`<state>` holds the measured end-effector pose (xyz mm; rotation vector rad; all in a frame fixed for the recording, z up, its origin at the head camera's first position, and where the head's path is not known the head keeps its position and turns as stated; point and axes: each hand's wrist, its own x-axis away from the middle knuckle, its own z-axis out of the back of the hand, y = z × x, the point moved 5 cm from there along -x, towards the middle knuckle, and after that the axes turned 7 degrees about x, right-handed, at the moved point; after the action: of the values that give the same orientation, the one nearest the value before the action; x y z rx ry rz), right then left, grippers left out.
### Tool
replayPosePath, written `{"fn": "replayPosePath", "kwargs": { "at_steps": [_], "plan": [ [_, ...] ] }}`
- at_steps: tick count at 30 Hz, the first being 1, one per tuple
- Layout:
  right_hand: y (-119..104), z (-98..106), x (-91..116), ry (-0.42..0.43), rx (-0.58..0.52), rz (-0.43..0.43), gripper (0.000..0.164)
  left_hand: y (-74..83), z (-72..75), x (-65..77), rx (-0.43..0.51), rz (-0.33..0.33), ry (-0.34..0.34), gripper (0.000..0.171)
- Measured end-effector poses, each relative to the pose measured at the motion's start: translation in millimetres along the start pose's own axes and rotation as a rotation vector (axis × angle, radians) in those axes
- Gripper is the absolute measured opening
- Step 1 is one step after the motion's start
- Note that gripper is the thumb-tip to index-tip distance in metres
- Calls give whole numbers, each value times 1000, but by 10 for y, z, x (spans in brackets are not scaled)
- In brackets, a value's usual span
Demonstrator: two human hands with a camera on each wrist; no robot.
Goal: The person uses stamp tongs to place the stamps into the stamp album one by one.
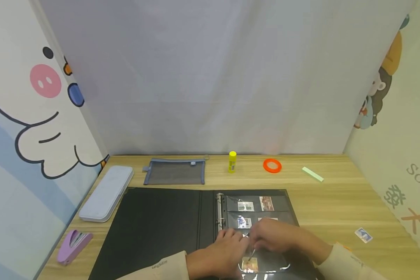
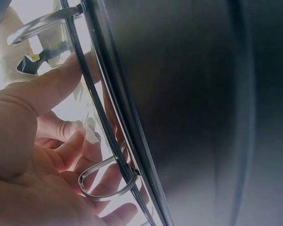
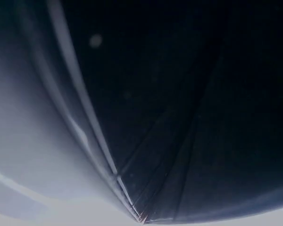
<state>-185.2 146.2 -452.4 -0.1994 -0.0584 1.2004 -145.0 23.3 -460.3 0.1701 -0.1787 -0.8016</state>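
In the head view a black ring binder [image 1: 161, 217] lies open, with a clear pocket page holding several stamps on its right side. My left hand [image 1: 227, 251] rests on that page beside the rings, thumb and fingers spread in the left wrist view. My right hand [image 1: 274, 235] is bent over the same page, right beside the left fingers. It pinches a thin shiny tool that looks like tweezers [image 1: 253, 253], pointing down at an orange-brown stamp [image 1: 250, 265] in a lower pocket. The right fingertips are largely hidden. Only dark, blurred sheet shows in the right wrist view.
Behind the binder lie a mesh zip pouch [image 1: 176, 172], a yellow glue stick [image 1: 232, 162], an orange tape roll [image 1: 272, 165] and a pale green strip [image 1: 312, 174]. A grey case [image 1: 106, 194] and a purple stapler-like item [image 1: 73, 245] sit left; a loose blue stamp [image 1: 363, 235] lies right.
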Motion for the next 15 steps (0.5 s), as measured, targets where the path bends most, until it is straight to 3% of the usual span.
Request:
{"fn": "replayPosePath", "kwargs": {
  "at_steps": [7, 15],
  "plan": [
    [79, -18, 43, -53, -25, -127, 8, -3, 6, 15, 38, -11, 1, 62],
    [22, 21, 9, -52, -28, -103, 10, 2, 13, 5, 18, 7, -13, 65]
  ]
}}
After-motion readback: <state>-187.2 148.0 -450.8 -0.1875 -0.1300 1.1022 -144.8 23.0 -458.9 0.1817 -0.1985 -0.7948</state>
